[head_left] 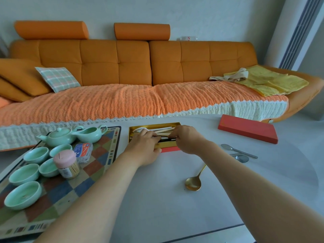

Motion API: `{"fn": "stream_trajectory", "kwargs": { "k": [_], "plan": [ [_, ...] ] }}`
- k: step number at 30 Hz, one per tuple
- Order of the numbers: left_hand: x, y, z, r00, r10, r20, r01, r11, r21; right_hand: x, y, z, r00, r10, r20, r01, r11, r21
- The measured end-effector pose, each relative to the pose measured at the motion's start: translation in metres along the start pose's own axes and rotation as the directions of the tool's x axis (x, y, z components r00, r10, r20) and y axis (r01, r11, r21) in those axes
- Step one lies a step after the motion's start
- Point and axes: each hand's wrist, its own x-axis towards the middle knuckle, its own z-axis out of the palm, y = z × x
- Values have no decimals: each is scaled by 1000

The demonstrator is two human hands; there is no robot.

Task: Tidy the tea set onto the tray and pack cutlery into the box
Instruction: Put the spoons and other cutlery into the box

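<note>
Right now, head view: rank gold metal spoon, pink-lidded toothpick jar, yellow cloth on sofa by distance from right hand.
1. Gold metal spoon, on table near right hand.
2. Pink-lidded toothpick jar, left on tray.
3. Yellow cloth, far right on sofa.

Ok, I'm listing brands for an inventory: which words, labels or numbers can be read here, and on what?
No text is legible.
Small plastic box on the tray: blue and red label, print too blurred.
Toothpick jar: label print too small.
Bottle above the sofa back: red mark, blurred.
</note>
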Motion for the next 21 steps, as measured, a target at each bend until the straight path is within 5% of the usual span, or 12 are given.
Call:
{"fn": "stream_trajectory", "kwargs": {
  "k": [8, 12, 16, 21],
  "plan": [
    [8, 30, -9, 1000, -7, -22, 7, 999, 36, -32, 35, -28, 988, 22, -156, -1, 991, 133],
    [21, 66, -8, 996, 77, -45, -80, 993, -81, -57, 71, -34, 985, 166, -53, -158, 980, 125],
    [33, 104, 1, 986, 160, -52, -165, 977, -136, -82, 97, -44, 951, 290, 110, -285, 956, -65],
    [38, 136, 9, 980, 196, 36, -180, 949, -257, -101, 111, -43, 894, 355, 275, -326, 934, -145]
  ]
}}
